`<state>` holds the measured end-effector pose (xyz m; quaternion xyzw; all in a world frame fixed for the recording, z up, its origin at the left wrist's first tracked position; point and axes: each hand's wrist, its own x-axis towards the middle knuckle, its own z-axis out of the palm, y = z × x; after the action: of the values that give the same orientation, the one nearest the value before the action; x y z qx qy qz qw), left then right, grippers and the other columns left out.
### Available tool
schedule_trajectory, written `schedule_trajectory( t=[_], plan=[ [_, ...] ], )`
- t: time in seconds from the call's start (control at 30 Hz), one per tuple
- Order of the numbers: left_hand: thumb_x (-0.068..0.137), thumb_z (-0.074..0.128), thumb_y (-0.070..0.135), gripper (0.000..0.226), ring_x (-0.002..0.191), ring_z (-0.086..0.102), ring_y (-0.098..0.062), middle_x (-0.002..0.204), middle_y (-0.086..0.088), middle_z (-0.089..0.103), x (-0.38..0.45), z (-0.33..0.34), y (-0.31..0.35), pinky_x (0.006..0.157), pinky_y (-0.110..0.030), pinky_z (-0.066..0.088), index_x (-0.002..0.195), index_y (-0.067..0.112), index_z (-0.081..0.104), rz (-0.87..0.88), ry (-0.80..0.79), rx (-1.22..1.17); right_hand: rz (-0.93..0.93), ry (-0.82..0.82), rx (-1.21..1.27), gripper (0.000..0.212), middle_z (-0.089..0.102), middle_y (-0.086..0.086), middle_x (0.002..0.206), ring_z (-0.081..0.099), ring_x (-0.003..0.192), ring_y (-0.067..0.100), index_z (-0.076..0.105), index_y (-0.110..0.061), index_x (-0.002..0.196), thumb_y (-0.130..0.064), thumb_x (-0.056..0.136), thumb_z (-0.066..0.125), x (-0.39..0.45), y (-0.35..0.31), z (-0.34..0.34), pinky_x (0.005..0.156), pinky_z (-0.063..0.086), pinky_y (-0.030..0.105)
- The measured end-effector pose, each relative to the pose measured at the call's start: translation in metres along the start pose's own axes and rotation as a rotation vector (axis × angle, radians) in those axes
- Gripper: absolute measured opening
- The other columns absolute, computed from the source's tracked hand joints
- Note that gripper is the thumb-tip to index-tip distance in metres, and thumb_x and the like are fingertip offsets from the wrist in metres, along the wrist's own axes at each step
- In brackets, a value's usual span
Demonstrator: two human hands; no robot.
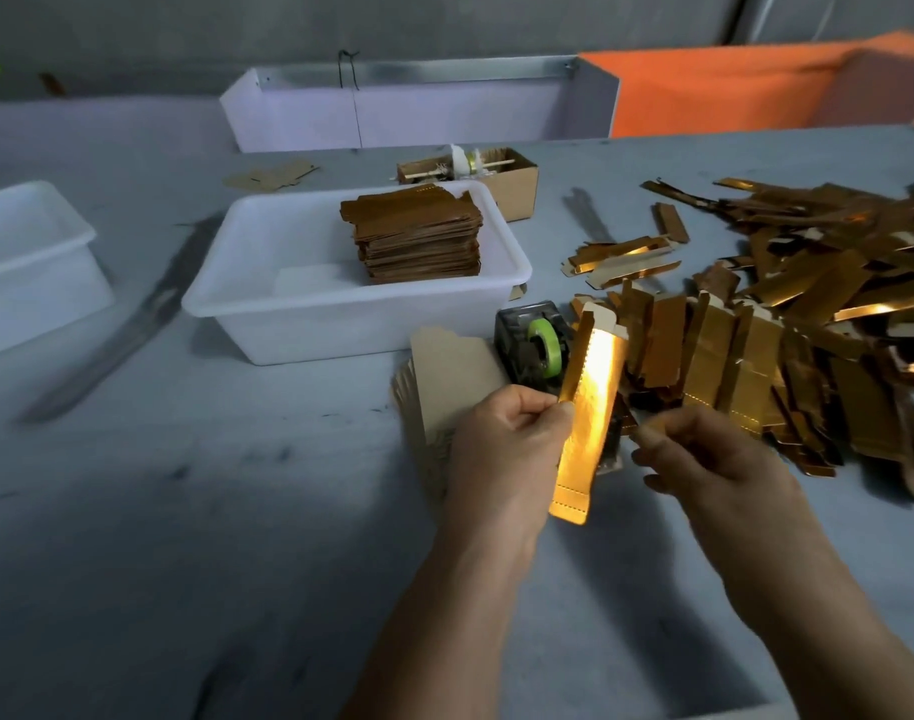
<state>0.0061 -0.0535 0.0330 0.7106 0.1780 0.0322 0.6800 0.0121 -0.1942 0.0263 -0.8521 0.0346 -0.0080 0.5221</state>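
Head view: left hand (512,439) pinches the gold blank (592,402) by its edge, above the surface (236,511) beside the dispenser (535,348); right hand (704,454) fingers curl just beside it, hold unclear. Advisable: fold along creases, edges aligned, grip light.

grey table (236,511) under dim light, orange cloth (730,90) behind.

Stack of flat cartons (418,233) in tub (340,324), tape dispenser (535,348) before it, loose pile (808,314) right
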Motion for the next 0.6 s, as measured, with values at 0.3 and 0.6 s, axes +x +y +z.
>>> schedule_trajectory(
  t=[0.3, 0.6],
  plan=[
    [0.089, 0.065, 0.017, 0.007, 0.065, 0.069, -0.013, 0.077, -0.004, 0.073, -0.013, -0.004, 0.001, 0.067, -0.033, 0.060, 0.085, 0.016, 0.071, -0.027, -0.076, -0.068, -0.183, -0.246, 0.160, 0.018, 0.069, -0.010, 0.079, 0.061, 0.073, 0.001, 0.070, -0.026, 0.077, -0.030, 0.069, 0.055, -0.006, -0.040, -0.016, 0.060, 0.044, 0.019],
    [0.090, 0.062, 0.005, 0.009, 0.073, 0.073, -0.012, 0.082, -0.005, 0.074, -0.015, -0.004, 0.007, 0.064, -0.021, 0.058, 0.092, 0.009, 0.070, -0.082, -0.115, -0.244, -0.362, -0.304, 0.029, 0.024, 0.067, -0.020, 0.086, 0.059, 0.081, -0.006, 0.069, -0.032, 0.085, -0.033, 0.070, 0.050, 0.003, -0.040, -0.014, 0.062, 0.044, 0.004]
  ],
)
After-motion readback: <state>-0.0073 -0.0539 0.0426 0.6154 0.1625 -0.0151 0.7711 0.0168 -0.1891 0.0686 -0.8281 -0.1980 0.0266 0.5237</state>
